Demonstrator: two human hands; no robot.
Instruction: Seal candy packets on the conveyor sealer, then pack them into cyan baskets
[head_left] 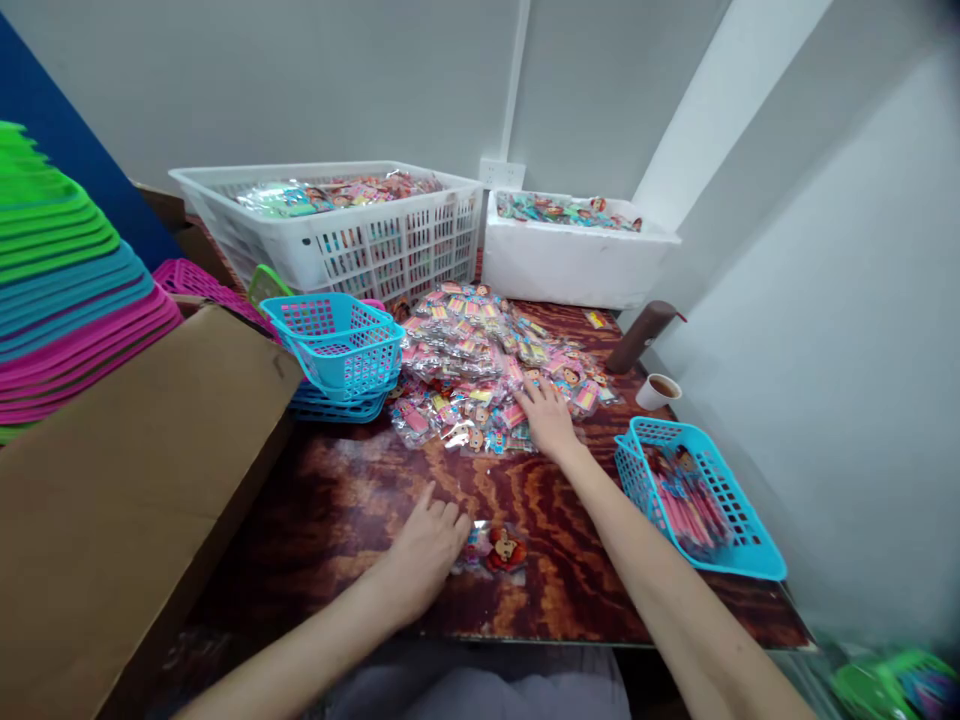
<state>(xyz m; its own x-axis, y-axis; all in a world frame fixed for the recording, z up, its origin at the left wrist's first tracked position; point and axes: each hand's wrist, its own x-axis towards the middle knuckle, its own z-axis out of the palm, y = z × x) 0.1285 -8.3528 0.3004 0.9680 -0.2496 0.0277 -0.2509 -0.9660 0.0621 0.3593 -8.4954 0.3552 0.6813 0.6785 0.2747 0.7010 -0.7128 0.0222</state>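
Note:
My left hand (429,552) rests low over the table, its index finger stretched out and the other fingers loosely bent. Beside those fingertips, at their right, lies a clear plastic packet (505,550) with a red-haired cartoon figure; its left end is partly hidden by the hand. Farther forward, my right hand (546,415) reaches onto a heap of similar clear packets (469,340), fingers apart and touching the ones at its near right side. Pink, yellow and blue pieces and small cartoon faces show through the plastic. Whether a packet is under the right fingertips I cannot make out.
Blue baskets (337,345) stand left of the heap; another blue basket (750,530) at right holds pink packets. Behind are a filled white crate (390,240) and foam box (577,262). A brown bottle (641,337), paper cup (658,391), cardboard box (150,500) and stacked baskets (67,290) flank the table.

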